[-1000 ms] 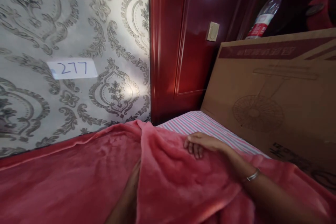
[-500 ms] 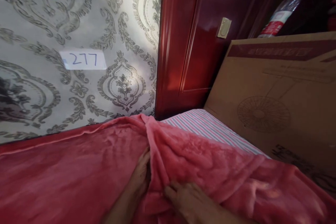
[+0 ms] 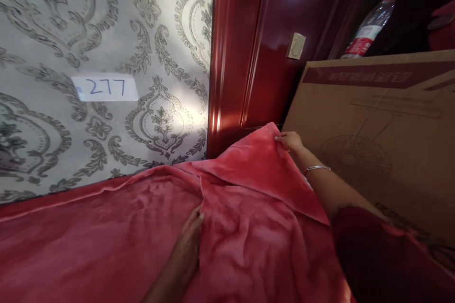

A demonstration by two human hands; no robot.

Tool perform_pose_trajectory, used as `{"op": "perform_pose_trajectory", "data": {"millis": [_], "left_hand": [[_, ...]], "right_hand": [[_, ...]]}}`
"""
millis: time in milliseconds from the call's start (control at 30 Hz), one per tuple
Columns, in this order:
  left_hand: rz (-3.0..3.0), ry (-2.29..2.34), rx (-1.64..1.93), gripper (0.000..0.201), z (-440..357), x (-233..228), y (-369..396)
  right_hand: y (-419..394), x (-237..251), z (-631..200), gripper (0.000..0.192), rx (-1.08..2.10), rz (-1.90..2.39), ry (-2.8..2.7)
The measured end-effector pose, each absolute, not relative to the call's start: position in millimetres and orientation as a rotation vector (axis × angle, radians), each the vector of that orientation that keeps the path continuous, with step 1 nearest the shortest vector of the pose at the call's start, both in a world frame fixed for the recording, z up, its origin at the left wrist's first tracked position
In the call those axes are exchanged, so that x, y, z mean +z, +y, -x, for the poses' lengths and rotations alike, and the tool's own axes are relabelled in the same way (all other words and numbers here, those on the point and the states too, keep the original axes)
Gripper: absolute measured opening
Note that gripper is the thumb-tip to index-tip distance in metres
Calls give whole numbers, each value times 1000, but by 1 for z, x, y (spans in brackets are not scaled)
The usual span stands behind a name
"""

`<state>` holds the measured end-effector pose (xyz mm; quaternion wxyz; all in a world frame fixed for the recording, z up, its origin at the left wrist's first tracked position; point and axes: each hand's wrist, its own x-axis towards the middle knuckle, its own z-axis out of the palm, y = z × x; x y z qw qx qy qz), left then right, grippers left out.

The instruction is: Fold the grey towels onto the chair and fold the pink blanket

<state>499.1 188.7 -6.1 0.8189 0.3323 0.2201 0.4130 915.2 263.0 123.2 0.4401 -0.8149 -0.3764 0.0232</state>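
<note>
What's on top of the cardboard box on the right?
A plastic bottle with a red cap and red label shows above the cardboard box, leaning left. A red object sits at the far right. Their bases are hidden behind the box's top edge.

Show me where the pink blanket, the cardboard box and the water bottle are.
pink blanket [image 3: 256, 227]: head view, on its flat middle.
cardboard box [image 3: 384, 123]: head view, on its front face.
water bottle [image 3: 369, 26]: head view, on its clear body.
</note>
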Motion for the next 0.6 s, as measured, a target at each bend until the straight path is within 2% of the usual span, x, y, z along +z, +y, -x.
{"op": "perform_pose_trajectory", "data": {"millis": [400,600], "left_hand": [[-687,479,876,42,-501,-13,189],[-680,518,873,42,-498,-14,185]], "right_hand": [[340,41,-961,29,-83,1807,-719],[356,-16,-949,63,73,1724,-917]]}}
